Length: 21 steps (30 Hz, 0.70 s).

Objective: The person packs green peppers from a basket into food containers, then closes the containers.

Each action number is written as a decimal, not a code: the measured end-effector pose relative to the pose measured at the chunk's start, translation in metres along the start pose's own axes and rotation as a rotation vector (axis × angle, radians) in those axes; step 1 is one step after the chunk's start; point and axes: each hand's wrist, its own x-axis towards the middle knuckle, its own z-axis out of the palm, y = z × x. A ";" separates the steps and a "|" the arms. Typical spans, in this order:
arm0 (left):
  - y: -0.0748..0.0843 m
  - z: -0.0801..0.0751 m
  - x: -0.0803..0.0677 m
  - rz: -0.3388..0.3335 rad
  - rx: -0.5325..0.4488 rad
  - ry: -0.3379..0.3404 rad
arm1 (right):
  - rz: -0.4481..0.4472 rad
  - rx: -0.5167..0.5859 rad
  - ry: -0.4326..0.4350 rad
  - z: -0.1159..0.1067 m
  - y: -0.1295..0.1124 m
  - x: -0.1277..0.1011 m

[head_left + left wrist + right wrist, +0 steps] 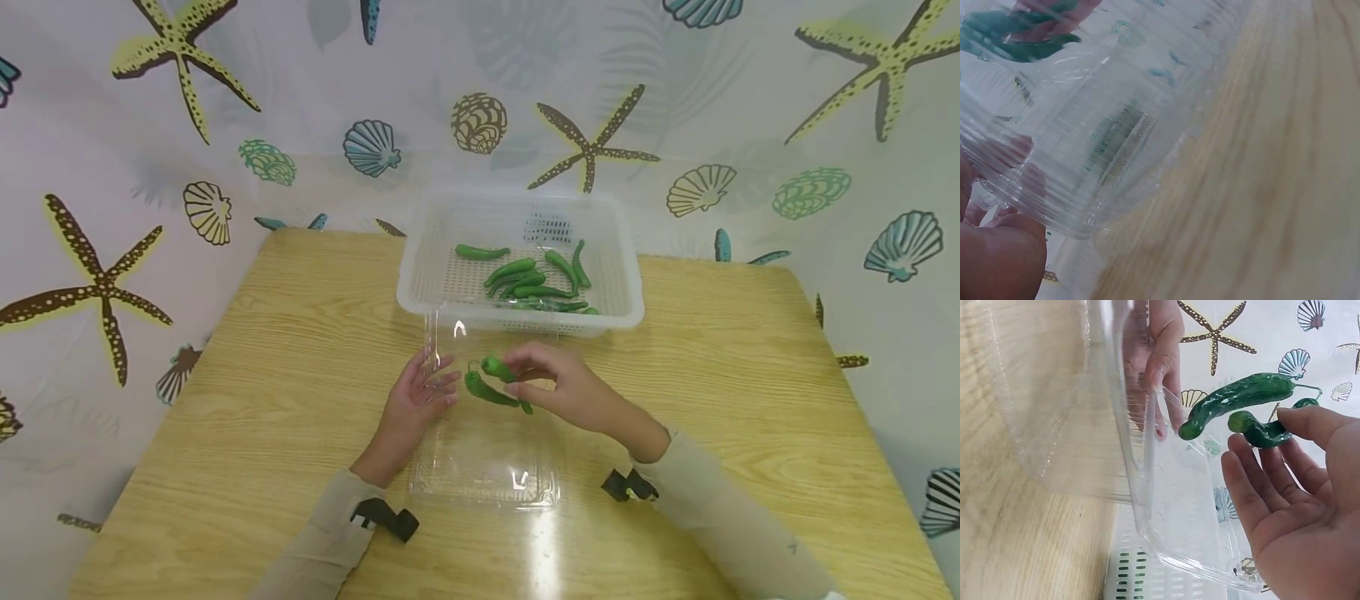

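A clear plastic clamshell box (483, 479) lies open on the wooden table (262, 375), its lid (450, 333) standing upright. My left hand (431, 387) pinches the lid's left edge, thumb (997, 256) on one side and fingers (1163, 356) on the other. My right hand (517, 375) holds two green peppers (491, 390) just above the open box, beside the lid. In the right wrist view the thumb presses the curled pepper (1263, 434) against the fingers, and the longer pepper (1235, 397) points toward the lid. The peppers (1016, 47) show blurred through the plastic (1085, 144).
A white perforated basket (408, 275) stands behind the box and holds several green peppers (525, 279). A curtain printed with starfish and shells (180, 50) surrounds the table on the far sides. Bare tabletop stretches left (225, 433) and right (750, 375) of the box.
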 end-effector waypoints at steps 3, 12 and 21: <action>-0.001 -0.001 0.000 -0.003 0.015 0.001 | 0.010 -0.020 -0.052 0.008 0.005 -0.005; 0.000 -0.001 0.001 0.006 0.023 -0.003 | 0.028 -0.121 -0.085 0.024 0.011 -0.014; 0.000 0.000 0.000 0.003 -0.004 -0.005 | 0.008 -0.314 -0.049 0.038 0.013 -0.019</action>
